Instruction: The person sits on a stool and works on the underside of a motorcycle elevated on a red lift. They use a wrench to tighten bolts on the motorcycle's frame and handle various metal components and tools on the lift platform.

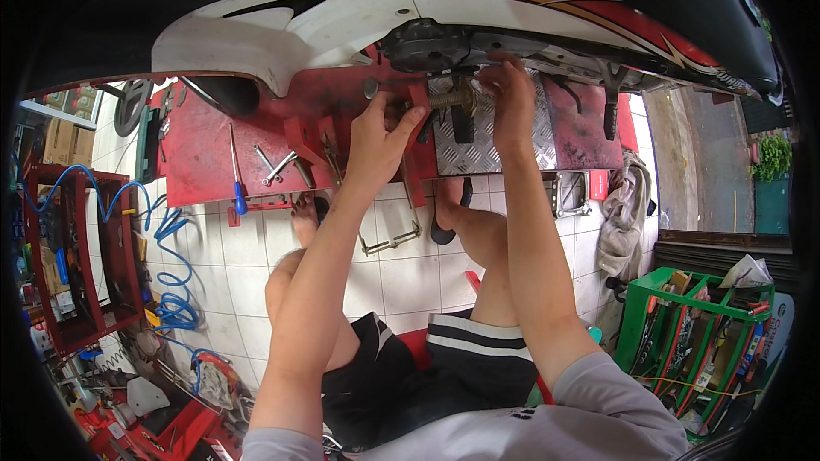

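Beside the motorbike (342,26), left hand (380,138) and right hand (514,111) flank a threaded rod (446,101), fingers curled, grips unclear; work looks begun, unfinished.

motorbike (444,4) cut off above, grey shirt (530,437) below.

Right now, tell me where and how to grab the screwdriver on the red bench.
Grip the screwdriver by its blue handle, ideally from the near side: the thick handle lies at the near edge of the red bench, toward you, while the thin shaft points away.
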Action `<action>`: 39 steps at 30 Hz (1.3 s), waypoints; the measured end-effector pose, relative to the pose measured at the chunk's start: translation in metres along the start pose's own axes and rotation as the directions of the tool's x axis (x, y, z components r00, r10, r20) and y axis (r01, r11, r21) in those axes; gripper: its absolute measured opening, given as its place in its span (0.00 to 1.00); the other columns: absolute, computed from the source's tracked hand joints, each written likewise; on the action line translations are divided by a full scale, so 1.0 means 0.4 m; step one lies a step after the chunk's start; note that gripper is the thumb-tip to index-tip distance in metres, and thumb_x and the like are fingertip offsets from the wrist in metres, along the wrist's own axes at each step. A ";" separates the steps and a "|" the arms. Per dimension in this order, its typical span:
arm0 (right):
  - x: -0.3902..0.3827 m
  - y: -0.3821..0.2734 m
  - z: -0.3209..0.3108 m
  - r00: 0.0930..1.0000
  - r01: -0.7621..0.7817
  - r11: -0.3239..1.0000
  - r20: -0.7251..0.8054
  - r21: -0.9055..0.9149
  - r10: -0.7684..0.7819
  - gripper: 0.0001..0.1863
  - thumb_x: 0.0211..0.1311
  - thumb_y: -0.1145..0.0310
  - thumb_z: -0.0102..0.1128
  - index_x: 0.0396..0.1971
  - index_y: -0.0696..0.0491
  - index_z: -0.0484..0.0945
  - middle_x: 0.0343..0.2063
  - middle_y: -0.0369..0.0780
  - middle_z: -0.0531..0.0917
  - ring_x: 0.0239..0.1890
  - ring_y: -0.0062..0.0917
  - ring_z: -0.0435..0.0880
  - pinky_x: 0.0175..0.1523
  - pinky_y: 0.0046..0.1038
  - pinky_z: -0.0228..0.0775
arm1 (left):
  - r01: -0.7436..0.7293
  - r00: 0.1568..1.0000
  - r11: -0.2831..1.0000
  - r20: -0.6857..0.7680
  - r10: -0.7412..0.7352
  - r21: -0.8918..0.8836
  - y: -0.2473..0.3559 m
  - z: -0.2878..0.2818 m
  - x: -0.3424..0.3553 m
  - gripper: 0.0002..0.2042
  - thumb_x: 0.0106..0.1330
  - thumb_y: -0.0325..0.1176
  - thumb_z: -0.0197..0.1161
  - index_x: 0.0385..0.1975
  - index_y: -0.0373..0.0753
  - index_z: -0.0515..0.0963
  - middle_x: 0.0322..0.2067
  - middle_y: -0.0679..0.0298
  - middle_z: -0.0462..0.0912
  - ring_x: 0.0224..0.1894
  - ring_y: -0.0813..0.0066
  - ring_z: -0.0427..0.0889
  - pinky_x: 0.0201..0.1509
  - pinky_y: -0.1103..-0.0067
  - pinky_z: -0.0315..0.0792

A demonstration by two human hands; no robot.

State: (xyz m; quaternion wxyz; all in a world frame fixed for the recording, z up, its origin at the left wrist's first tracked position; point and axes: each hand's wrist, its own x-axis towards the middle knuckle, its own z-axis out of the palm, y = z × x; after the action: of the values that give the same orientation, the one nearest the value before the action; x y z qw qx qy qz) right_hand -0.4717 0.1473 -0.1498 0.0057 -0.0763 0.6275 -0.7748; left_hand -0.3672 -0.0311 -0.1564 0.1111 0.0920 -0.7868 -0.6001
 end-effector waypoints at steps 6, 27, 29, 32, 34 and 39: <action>-0.001 0.003 0.001 0.994 -0.059 0.996 0.092 0.070 0.052 0.20 0.64 0.58 0.43 0.47 0.57 0.72 0.35 0.43 0.83 0.43 0.25 0.79 0.51 0.27 0.63 | 0.012 1.000 0.999 -0.019 -0.012 -0.039 -0.002 0.002 0.000 0.20 0.61 0.43 0.64 0.40 0.30 0.75 0.26 0.57 0.83 0.28 0.74 0.81 0.33 0.79 0.72; 0.011 0.026 -0.004 0.997 -0.062 0.963 -0.026 0.263 0.072 0.13 0.63 0.62 0.50 0.41 0.54 0.74 0.26 0.36 0.78 0.33 0.21 0.77 0.41 0.26 0.67 | 0.034 0.999 0.991 -0.007 -0.035 -0.127 -0.028 0.004 0.008 0.19 0.63 0.39 0.64 0.47 0.32 0.74 0.33 0.63 0.83 0.30 0.80 0.79 0.31 0.83 0.71; 0.003 0.016 0.017 0.992 -0.107 0.969 -0.045 0.223 0.119 0.12 0.63 0.62 0.50 0.40 0.54 0.74 0.25 0.37 0.78 0.31 0.21 0.78 0.41 0.25 0.67 | -0.027 1.000 0.994 -0.011 0.026 -0.103 -0.011 -0.007 0.005 0.17 0.64 0.38 0.63 0.47 0.33 0.73 0.33 0.65 0.82 0.29 0.84 0.78 0.29 0.86 0.69; -0.005 0.009 0.007 0.993 -0.117 0.965 0.038 0.233 0.111 0.11 0.62 0.63 0.51 0.38 0.56 0.74 0.26 0.37 0.79 0.30 0.21 0.78 0.38 0.24 0.67 | -0.002 1.000 0.994 -0.007 0.002 -0.111 -0.006 0.010 0.002 0.16 0.64 0.37 0.62 0.46 0.33 0.73 0.34 0.65 0.82 0.31 0.84 0.78 0.29 0.86 0.70; -0.002 0.008 -0.005 0.997 -0.040 0.990 0.077 0.132 0.030 0.11 0.62 0.65 0.52 0.37 0.57 0.74 0.26 0.37 0.80 0.29 0.21 0.78 0.35 0.22 0.67 | -0.007 1.000 0.994 -0.009 0.006 -0.112 -0.004 0.014 0.004 0.16 0.65 0.38 0.62 0.46 0.33 0.73 0.35 0.65 0.81 0.32 0.84 0.78 0.30 0.86 0.70; -0.003 0.052 0.023 0.976 0.193 0.979 -0.091 -0.065 -0.199 0.11 0.60 0.66 0.53 0.36 0.59 0.75 0.24 0.37 0.78 0.23 0.19 0.75 0.27 0.22 0.65 | -0.002 1.000 0.999 -0.019 0.001 -0.052 -0.019 0.011 0.012 0.16 0.66 0.38 0.61 0.47 0.33 0.73 0.37 0.64 0.81 0.33 0.82 0.79 0.30 0.85 0.71</action>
State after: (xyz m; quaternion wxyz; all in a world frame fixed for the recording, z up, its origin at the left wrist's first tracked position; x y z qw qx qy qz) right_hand -0.4709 0.1341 -0.1682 -0.1033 -0.1004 0.6380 -0.7564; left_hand -0.3729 -0.0302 -0.1647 0.1214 0.0939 -0.7700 -0.6193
